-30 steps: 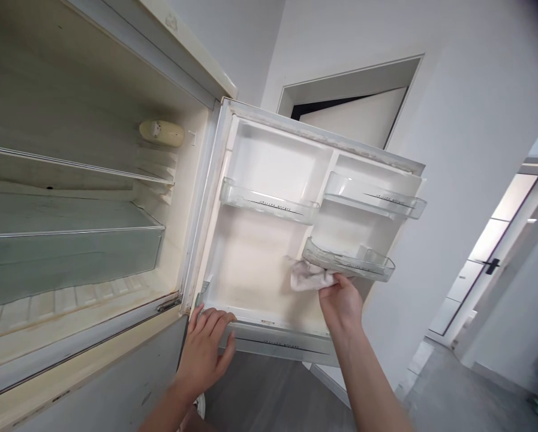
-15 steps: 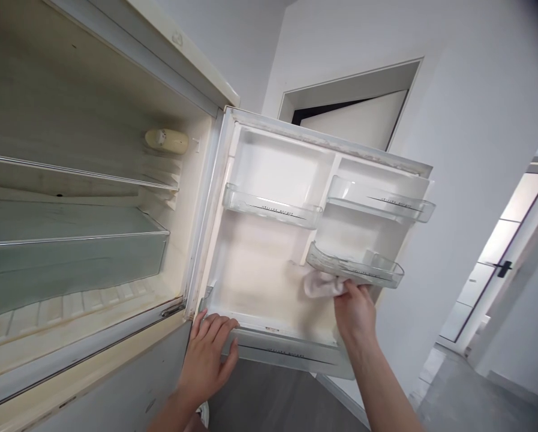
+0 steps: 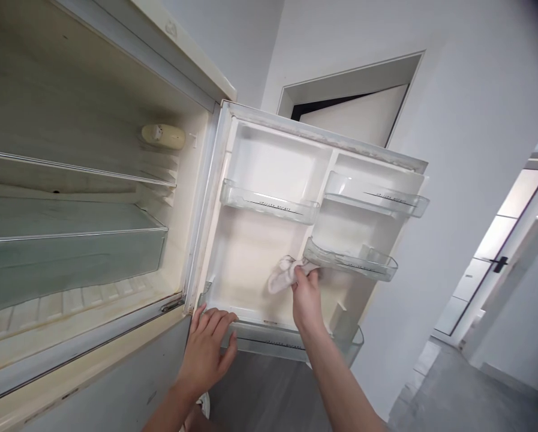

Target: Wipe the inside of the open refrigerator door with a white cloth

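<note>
A refrigerator door (image 3: 255, 252) stands open, its inner side facing me. My right hand (image 3: 307, 294) grips a whitish cloth (image 3: 283, 276) against the inner panel, just under the curved middle door shelf (image 3: 349, 261). Resting on the left end of the bottom door shelf (image 3: 273, 341) is my left hand (image 3: 210, 342), its fingers stretched out and slightly apart over the rim. The cloth is bunched up, and part of it is hidden behind my right fingers.
On the left is the fridge interior, with a glass shelf (image 3: 80, 165), a translucent drawer (image 3: 75, 264) and a lamp cover (image 3: 163, 137). Two more clear door shelves, left (image 3: 269, 203) and right (image 3: 376, 195), hang higher up. A white wall (image 3: 457, 150) stands behind the door.
My right hand has moved left with the cloth, from under the right part of the curved shelf toward the panel's middle. My left hand stays on the bottom shelf.
</note>
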Demonstrator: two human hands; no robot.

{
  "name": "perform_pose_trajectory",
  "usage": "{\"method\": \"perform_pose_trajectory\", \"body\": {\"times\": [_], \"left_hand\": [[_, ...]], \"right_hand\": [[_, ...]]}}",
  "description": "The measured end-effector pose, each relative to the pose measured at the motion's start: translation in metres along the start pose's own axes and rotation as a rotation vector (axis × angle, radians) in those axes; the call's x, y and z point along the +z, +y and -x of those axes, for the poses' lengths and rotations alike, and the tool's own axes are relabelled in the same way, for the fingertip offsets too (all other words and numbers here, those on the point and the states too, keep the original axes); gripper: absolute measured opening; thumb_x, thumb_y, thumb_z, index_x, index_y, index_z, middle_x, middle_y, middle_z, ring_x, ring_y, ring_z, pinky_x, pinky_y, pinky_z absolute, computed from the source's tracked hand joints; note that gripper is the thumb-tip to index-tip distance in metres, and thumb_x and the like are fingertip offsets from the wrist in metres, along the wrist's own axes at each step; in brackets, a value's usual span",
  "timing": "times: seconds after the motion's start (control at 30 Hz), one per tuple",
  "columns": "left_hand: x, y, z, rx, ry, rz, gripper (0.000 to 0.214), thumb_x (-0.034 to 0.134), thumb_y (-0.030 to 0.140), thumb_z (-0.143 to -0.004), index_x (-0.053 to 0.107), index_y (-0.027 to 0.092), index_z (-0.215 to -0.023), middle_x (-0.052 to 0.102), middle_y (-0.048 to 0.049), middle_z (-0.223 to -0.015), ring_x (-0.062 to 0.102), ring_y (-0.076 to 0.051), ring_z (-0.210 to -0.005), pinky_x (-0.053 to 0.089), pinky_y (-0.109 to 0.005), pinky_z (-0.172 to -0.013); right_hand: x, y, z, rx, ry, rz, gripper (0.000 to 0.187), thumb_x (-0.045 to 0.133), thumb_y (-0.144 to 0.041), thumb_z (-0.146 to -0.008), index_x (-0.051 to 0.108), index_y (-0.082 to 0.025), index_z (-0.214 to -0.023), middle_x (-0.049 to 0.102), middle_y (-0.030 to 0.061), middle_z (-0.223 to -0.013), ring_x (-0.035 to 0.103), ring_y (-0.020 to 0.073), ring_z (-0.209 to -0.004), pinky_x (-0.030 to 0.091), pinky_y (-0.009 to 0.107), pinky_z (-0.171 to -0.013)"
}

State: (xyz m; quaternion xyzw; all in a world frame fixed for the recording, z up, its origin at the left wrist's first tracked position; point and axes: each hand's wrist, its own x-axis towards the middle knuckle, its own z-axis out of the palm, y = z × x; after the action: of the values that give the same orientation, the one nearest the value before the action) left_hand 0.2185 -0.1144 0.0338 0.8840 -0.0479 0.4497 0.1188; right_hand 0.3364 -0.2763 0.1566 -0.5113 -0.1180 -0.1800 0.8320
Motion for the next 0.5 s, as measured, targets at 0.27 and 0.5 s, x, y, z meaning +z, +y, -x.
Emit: {"method": "perform_pose_trajectory", "body": {"times": [0.27, 0.5], "left_hand": [[0.000, -0.001, 0.002, 0.021, 0.008, -0.012, 0.028, 0.049, 0.020, -0.087, 0.049, 0.026, -0.113, 0.066, 0.0028, -0.098, 0.058, -0.018, -0.098, 0.020, -0.046, -0.110], [-0.005, 0.002, 0.001, -0.002, 0.001, 0.015, 0.027, 0.049, 0.019, -0.087, 0.049, 0.026, -0.112, 0.065, 0.0024, -0.098, 0.058, -0.019, -0.098, 0.024, -0.048, -0.110]], "right_hand": [[-0.015, 0.001, 0.055, 0.048, -0.230, 0.204, 0.047, 0.062, -0.040, -0.077, 0.058, -0.018, -0.118, 0.068, 0.0085, -0.113, 0.061, 0.0233, -0.107, 0.049, 0.033, -0.087], [0.048, 0.012, 0.044, -0.752, -0.377, 0.698, 0.042, 0.033, -0.025, -0.095, 0.052, -0.016, -0.130, 0.063, 0.0165, -0.118, 0.055, 0.0281, -0.117, 0.044, 0.047, -0.099]]}}
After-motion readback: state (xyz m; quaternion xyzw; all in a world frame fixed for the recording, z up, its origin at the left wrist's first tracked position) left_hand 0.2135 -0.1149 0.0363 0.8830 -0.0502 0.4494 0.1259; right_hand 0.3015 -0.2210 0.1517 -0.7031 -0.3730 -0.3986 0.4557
